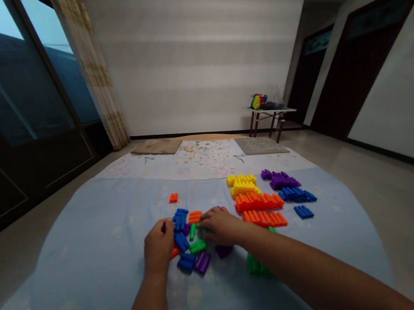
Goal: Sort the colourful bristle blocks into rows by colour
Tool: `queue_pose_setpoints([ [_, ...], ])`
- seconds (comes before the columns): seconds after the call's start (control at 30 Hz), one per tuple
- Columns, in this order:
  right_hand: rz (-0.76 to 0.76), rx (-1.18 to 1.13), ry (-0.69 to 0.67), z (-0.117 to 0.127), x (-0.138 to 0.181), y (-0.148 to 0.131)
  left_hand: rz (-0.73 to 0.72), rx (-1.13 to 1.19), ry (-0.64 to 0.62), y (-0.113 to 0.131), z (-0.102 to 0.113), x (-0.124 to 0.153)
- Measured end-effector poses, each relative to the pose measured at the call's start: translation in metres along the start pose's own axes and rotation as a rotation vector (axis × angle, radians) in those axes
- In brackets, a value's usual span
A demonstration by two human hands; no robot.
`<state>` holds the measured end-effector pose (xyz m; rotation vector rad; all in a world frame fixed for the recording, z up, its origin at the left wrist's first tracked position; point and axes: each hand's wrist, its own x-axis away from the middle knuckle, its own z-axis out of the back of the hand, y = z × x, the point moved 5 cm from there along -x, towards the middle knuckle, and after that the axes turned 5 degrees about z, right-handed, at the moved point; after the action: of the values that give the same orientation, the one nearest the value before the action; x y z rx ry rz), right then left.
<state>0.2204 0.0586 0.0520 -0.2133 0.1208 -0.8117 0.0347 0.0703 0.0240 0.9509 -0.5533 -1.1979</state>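
Note:
A loose pile of small ribbed plastic pieces in several colours lies between my hands. My left hand (159,242) is at the pile's left edge, fingers curled inward beside a blue piece (180,220); whatever they pinch is hidden. Over the right side reaches my right hand (220,225), palm down, its fingers apart and touching down among green pieces. A green piece (198,246), a purple piece (203,263) and an orange piece (195,216) lie between the hands. Part of a purple piece (224,250) shows below my right hand.
Right of the pile, pieces stand in colour rows: yellow (243,186), orange (259,201), purple (284,180), blue (297,195). Green pieces (258,265) are partly behind my right forearm. A single orange piece (173,198) lies farther back. Two flat boards (157,147) rest at the far edge.

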Motion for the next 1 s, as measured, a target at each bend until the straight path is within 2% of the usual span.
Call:
queue_pose_setpoints([
  [0.13, -0.106, 0.033, 0.011, 0.005, 0.018, 0.021, -0.022, 0.099, -0.147, 0.003, -0.015, -0.001],
  [0.2, -0.131, 0.035, 0.036, 0.011, 0.024, 0.023, -0.012, 0.133, -0.158, 0.003, -0.015, -0.002],
  [0.4, -0.099, -0.005, 0.119, 0.022, 0.026, 0.004, 0.047, 0.117, 0.063, -0.003, 0.006, -0.002],
  [0.53, -0.036, -0.022, 0.133, 0.025, 0.031, -0.006, 0.064, 0.103, 0.099, -0.006, 0.007, -0.002],
  [0.63, 0.006, -0.038, 0.071, 0.024, 0.041, -0.012, 0.061, 0.100, 0.096, -0.006, 0.005, -0.003],
  [0.8, -0.052, 0.059, -0.157, 0.012, 0.052, -0.015, 0.051, 0.095, 0.098, -0.003, 0.005, -0.002],
  [0.9, -0.014, 0.054, -0.165, 0.007, 0.051, -0.016, 0.055, 0.094, 0.097, -0.003, 0.006, 0.000],
  [1.0, 0.117, -0.024, -0.122, 0.008, 0.050, -0.021, 0.067, 0.087, 0.100, -0.003, 0.006, 0.000],
])
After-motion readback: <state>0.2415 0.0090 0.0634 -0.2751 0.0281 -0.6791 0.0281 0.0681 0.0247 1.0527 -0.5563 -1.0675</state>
